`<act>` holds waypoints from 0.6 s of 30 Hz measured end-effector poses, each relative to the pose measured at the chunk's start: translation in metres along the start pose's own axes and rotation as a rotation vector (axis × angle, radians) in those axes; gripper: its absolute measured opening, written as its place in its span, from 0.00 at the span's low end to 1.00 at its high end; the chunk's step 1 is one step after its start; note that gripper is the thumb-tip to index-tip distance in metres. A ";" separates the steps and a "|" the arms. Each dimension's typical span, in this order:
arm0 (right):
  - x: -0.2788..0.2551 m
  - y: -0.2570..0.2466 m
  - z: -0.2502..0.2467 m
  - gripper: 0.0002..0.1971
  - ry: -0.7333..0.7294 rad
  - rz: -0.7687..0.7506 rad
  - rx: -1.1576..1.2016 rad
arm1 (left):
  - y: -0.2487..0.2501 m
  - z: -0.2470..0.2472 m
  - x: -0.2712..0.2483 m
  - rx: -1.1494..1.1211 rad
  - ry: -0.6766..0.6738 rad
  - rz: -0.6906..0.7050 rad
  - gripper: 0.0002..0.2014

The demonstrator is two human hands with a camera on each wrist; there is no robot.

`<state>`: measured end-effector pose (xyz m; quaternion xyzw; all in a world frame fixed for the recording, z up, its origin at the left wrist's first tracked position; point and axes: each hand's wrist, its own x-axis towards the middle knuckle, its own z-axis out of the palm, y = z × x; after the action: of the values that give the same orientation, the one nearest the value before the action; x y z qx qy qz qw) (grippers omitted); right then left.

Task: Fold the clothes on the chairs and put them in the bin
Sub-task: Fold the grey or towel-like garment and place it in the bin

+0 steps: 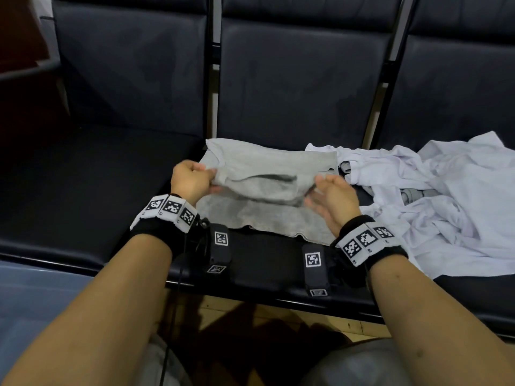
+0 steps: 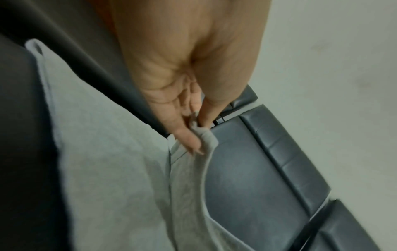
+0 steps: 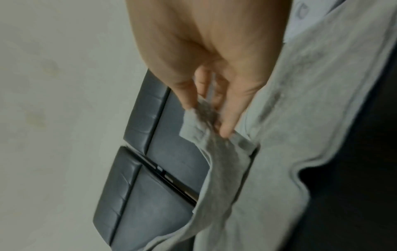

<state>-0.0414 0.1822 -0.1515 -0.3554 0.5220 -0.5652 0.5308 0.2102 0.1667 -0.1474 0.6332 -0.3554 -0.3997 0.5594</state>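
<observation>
Head view, garment: the grey shirt [image 1: 264, 190] lies across the middle chair seat [image 1: 264, 263], its long axis running left to right, the far portion lifted toward the near hem.
Head view, left hand: the left hand [image 1: 192, 181] grips the shirt's left edge, fingers curled round the cloth.
Head view, right hand: the right hand [image 1: 333, 199] holds the right edge, fingers less curled; both hands sit equally near, one at each end.
Head view, remainder: the white clothes [image 1: 434, 201] lie heaped just right of the shirt; no bin shows.
Left wrist view: thumb and fingers [image 2: 189, 135] pinch a bunched corner; the cloth hangs down and away from the hand.
Right wrist view: fingertips [image 3: 225, 129] pinch a folded corner, the cloth trailing below.
Next move, judged: carry both corners toward the near hem, evenly.
</observation>
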 end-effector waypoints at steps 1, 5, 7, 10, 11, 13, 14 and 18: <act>0.001 -0.005 -0.001 0.05 -0.006 -0.080 0.104 | 0.007 0.000 -0.004 -0.084 0.000 0.029 0.06; 0.000 -0.020 -0.006 0.02 0.013 -0.057 0.114 | 0.018 -0.008 -0.009 -0.120 -0.002 -0.030 0.08; 0.000 -0.009 -0.010 0.03 0.057 0.160 -0.221 | 0.007 -0.013 -0.014 0.107 -0.073 -0.161 0.10; 0.001 0.014 -0.016 0.02 0.027 0.350 -0.676 | -0.013 -0.017 -0.016 0.440 -0.105 -0.245 0.11; 0.004 0.017 -0.018 0.04 0.034 0.339 -0.758 | -0.013 -0.019 -0.017 0.474 -0.087 -0.258 0.11; 0.008 0.016 -0.021 0.06 0.059 0.318 -0.796 | -0.011 -0.021 -0.015 0.521 -0.076 -0.250 0.11; 0.008 0.014 -0.021 0.07 0.069 0.327 -0.779 | -0.010 -0.022 -0.015 0.535 -0.074 -0.244 0.11; 0.007 0.013 -0.020 0.08 0.077 0.344 -0.911 | -0.011 -0.026 -0.013 0.642 -0.092 -0.246 0.12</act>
<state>-0.0590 0.1814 -0.1690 -0.4389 0.7866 -0.1962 0.3874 0.2283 0.1907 -0.1554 0.7962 -0.4090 -0.3602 0.2627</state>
